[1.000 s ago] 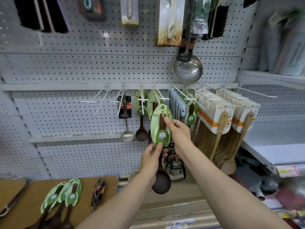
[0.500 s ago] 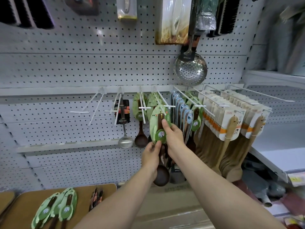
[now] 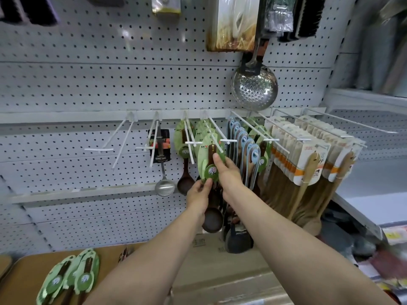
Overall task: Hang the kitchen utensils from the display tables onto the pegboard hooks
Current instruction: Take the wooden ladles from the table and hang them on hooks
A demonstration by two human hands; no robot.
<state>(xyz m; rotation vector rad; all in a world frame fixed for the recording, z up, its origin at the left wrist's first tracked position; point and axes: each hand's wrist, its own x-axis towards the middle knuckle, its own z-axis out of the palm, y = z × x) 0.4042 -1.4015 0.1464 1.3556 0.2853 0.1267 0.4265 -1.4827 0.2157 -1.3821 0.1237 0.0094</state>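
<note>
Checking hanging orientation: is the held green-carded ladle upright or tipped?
Nearly upright, bowl down: the left hand pinches the green-carded ladle at its card's bottom, and the right hand holds its edge.

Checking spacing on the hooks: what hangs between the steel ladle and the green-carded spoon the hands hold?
Head view: a dark wooden spoon on a green card hangs from its own hook between the steel ladle and the held spoon.
</note>
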